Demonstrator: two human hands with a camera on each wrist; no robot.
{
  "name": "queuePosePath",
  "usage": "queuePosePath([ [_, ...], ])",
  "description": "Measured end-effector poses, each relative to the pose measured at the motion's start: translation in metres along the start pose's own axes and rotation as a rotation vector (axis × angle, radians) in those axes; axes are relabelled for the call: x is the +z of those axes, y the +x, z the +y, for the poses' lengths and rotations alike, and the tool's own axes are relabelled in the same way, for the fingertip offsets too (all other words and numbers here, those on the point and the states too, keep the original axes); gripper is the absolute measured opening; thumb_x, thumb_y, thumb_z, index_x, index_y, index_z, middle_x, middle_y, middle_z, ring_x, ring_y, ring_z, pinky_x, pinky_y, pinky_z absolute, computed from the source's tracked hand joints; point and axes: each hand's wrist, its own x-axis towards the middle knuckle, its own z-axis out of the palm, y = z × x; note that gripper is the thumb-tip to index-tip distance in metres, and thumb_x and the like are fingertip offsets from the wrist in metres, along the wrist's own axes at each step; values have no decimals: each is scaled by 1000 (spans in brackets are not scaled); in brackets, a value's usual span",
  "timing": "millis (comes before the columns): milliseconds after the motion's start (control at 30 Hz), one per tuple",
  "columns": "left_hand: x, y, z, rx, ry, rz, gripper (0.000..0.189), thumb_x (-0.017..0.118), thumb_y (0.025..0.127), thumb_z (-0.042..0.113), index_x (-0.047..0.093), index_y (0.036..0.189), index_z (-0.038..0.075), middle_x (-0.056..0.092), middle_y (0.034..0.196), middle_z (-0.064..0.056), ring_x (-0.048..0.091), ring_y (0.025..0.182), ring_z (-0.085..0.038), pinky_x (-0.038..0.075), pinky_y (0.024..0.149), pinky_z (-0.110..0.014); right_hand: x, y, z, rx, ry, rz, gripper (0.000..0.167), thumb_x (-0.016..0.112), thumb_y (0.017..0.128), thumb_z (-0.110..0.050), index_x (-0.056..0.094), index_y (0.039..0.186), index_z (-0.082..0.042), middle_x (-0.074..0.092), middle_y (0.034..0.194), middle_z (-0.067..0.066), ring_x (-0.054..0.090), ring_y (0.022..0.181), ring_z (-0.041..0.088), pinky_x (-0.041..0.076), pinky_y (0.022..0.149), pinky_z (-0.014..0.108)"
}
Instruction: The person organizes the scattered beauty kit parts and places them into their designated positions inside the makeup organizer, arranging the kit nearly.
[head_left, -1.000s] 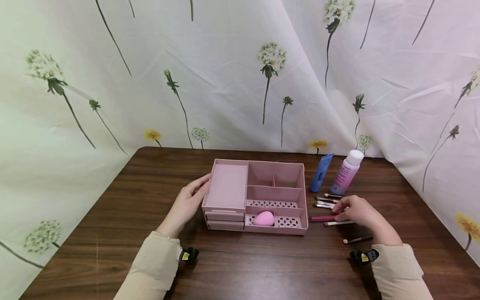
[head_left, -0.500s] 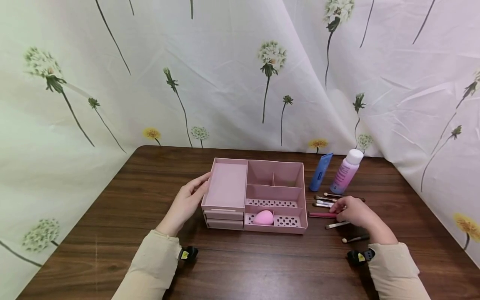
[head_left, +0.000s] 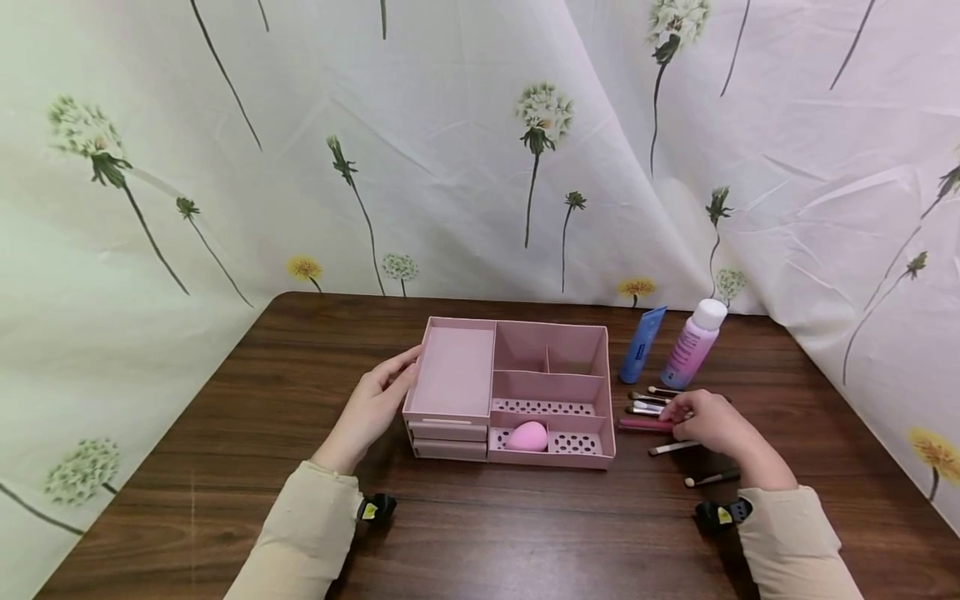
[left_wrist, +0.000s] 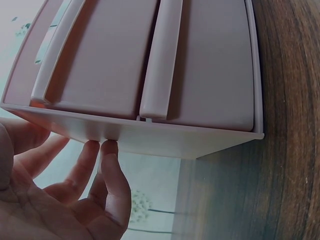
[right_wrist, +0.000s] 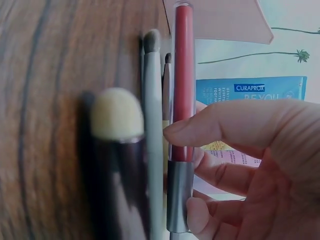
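A pink makeup organizer (head_left: 456, 371) stands on the table, with a pink makeup sponge (head_left: 528, 437) in a front compartment. My left hand (head_left: 375, 404) rests on the organizer's left side; in the left wrist view its fingertips (left_wrist: 109, 147) touch the side wall beside the two drawers. On the right, my right hand (head_left: 708, 423) pinches a red lip gloss tube (right_wrist: 183, 65) with a silver cap between thumb and fingers, close over the table. Several makeup brushes (head_left: 651, 398) lie behind and in front of that hand, partly hidden by it.
A blue Curaprox tube (head_left: 642, 346) and a pink bottle with a white cap (head_left: 694, 343) stand at the back right. One brush (head_left: 708, 478) lies nearer the front, by the right wrist. A flowered white cloth (head_left: 450, 167) hangs behind the wooden table (head_left: 480, 533).
The lip gloss has shifted slightly toward the back in my right hand's fingers. A pale-handled brush beside it has turned a little. My left hand and the organizer stay in place.
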Motion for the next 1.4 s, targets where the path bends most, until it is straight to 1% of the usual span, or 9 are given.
queuePosePath([
  [133,0,-1,1,-2,-6,-4,45,48,106,27,47,147,9,42,154,-15,36,144,-32,29,116,-53,0,-1,-1,-7,23,28,19,66,76,0,71,95,-2,63,85,6,52,76,18,42,65,32],
  [400,0,-1,1,1,-10,-12,46,48,106,28,47,148,10,43,154,-15,39,142,-32,32,114,-52,-4,-3,-8,-7,63,117,16,68,81,-5,70,97,-2,64,86,8,52,76,18,43,65,32],
  [667,-1,-1,1,-5,4,-11,46,47,106,28,46,148,10,42,154,-16,39,142,-33,32,114,-53,-6,-5,-21,-9,111,185,17,69,82,-3,71,99,-2,67,85,8,54,74,18,45,64,32],
  [933,-1,-2,2,2,6,-9,46,47,106,28,47,148,10,42,154,-16,38,142,-33,31,114,-54,-7,-10,-33,-17,110,249,19,70,83,-2,71,102,-2,63,81,8,50,72,19,42,60,31],
  [1067,0,-1,1,3,8,-8,46,47,106,28,47,148,9,43,154,-16,40,141,-33,32,113,-53,-7,-12,-39,-36,115,289,18,71,82,-1,72,100,-3,66,83,9,52,73,19,43,61,30],
  [1233,0,0,0,5,10,-5,46,47,106,27,47,148,9,43,154,-16,39,141,-33,32,114,-53,-7,-14,-49,-80,105,347,18,72,81,1,72,98,-3,69,93,15,56,79,23,46,68,33],
  [1333,0,0,-1,11,7,-3,45,48,106,26,47,147,8,43,153,-17,40,141,-33,32,113,-53,-7,-15,-56,-97,108,362,18,72,81,1,73,98,-3,70,97,16,58,83,25,47,71,34],
  [1400,1,0,-1,15,2,-4,45,48,106,25,47,147,8,43,153,-17,40,141,-34,33,114,-53,-6,-16,-60,-102,119,359,18,73,81,1,73,99,-3,70,96,16,59,83,25,48,70,34],
])
